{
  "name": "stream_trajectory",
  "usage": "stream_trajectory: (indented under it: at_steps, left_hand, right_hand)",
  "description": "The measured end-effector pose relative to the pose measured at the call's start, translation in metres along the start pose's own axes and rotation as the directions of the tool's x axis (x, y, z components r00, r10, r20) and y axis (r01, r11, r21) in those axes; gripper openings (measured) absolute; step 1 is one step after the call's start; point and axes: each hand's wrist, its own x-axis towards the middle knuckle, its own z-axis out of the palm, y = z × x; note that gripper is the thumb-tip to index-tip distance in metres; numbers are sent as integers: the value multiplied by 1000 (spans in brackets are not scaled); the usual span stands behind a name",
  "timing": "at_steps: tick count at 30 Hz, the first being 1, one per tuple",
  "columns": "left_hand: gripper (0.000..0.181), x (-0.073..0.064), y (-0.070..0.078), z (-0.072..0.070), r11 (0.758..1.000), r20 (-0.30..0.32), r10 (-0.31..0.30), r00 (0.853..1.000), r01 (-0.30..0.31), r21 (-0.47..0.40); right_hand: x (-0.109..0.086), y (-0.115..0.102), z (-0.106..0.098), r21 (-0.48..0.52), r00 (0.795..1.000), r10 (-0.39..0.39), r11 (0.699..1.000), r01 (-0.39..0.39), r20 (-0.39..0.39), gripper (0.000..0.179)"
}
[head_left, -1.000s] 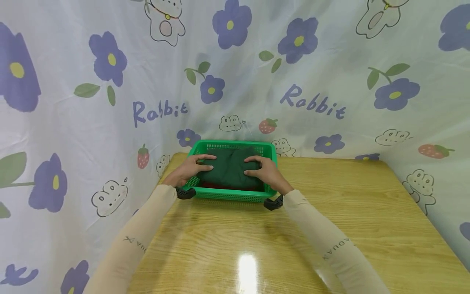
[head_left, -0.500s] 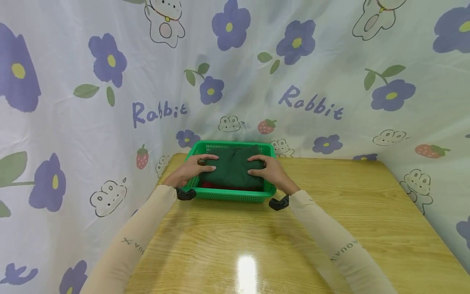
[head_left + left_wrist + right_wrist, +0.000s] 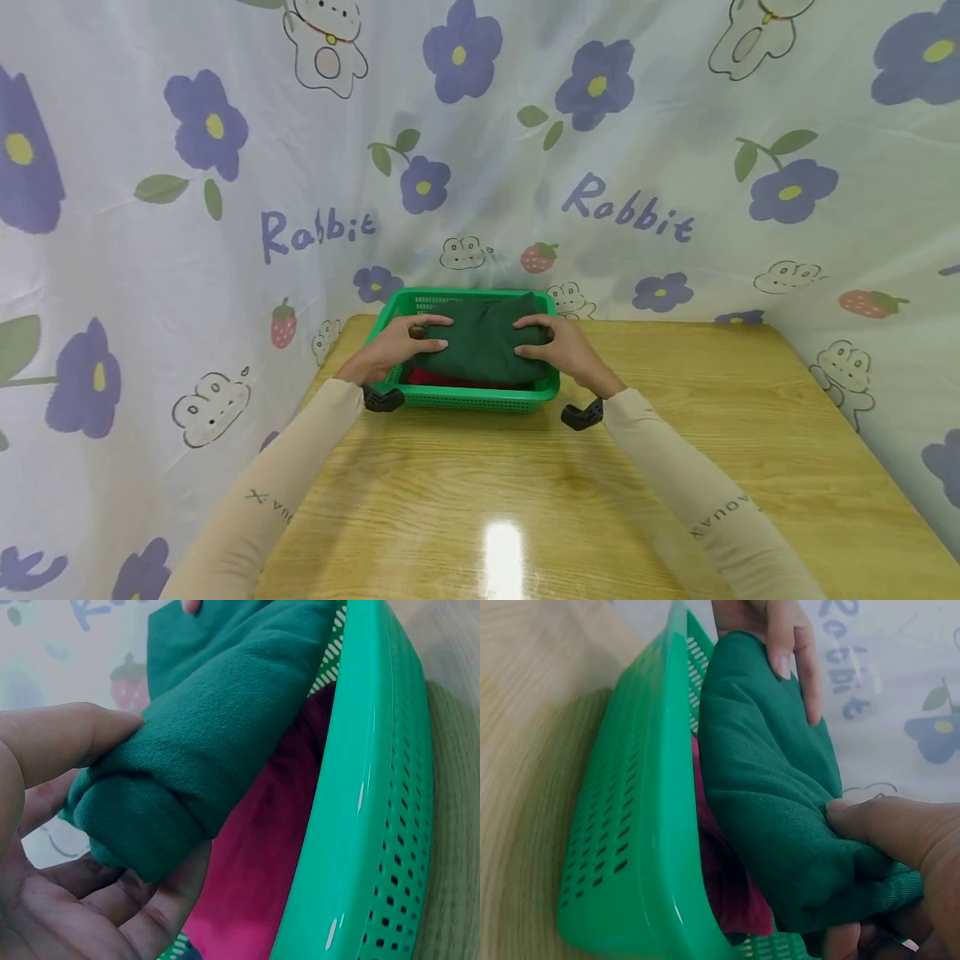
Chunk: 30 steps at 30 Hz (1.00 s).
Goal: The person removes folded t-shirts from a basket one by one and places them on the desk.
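A folded dark green garment [image 3: 483,346] with a ribbed edge lies over the green plastic basket [image 3: 480,400], held between my two hands. My left hand [image 3: 392,346] grips its left end, thumb on top and fingers underneath, as the left wrist view shows. My right hand [image 3: 567,350] grips the other end the same way; its fingers are partly hidden under the cloth [image 3: 780,795]. Beneath the garment, a pinkish-red cloth [image 3: 251,862] lies in the basket. In the right wrist view the garment sits tilted, close to the basket's rim [image 3: 667,825].
The basket stands at the back left of a wooden table [image 3: 480,475], near the flower-printed curtain [image 3: 480,167] that hangs behind and at the left. Table surface stretches to the right and front. Each wrist wears a black strap-like device [image 3: 383,399].
Both hands and the green garment have moved a little to the right relative to the basket. More of the red cloth shows at the left. The grip has stayed the same.
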Motion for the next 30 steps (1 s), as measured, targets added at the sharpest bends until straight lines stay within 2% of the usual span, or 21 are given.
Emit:
stream_trajectory:
  at_steps: [8,16,30]
  left_hand:
    - [51,3,9,8,1000,17,0,1000,0,-13]
    - [50,7,16,18,1000,27,23,999,-23,7]
    - [47,18,29,37,999,47,50,998,-49,-12]
  right_hand:
    - [-4,7,-13,29,999,-30,999,29,14,40]
    - [-12,11,-25,38,1000,1,999,-1,1,41]
    - [-25,19,-49,52,1000,11,999,-10,-16,43]
